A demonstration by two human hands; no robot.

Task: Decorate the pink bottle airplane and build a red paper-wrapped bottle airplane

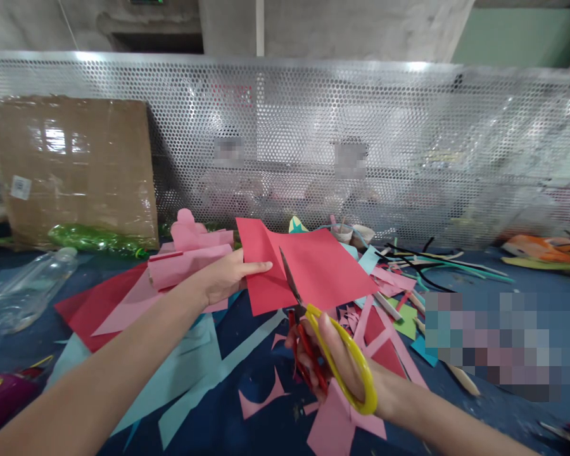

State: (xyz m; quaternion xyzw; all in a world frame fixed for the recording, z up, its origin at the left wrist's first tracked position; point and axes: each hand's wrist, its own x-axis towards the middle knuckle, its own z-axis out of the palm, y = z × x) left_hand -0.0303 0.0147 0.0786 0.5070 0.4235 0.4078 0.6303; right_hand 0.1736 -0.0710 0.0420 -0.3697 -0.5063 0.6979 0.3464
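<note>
A red sheet of paper with a crease near its left side is raised above the table. My left hand pinches its left edge, thumb on top and the other fingers partly hidden. My right hand grips a pair of scissors with one yellow and one red handle. The blades point up and away, parted around the sheet's near edge, with one blade showing over the paper. Pink paper scraps lie beneath, and light blue sheets spread below my left forearm.
Rolled pink paper and plastic bottles lie at the left, before a cardboard panel. Pipe cleaners, paper strips and small cups are at the right. A perforated metal screen runs behind the table.
</note>
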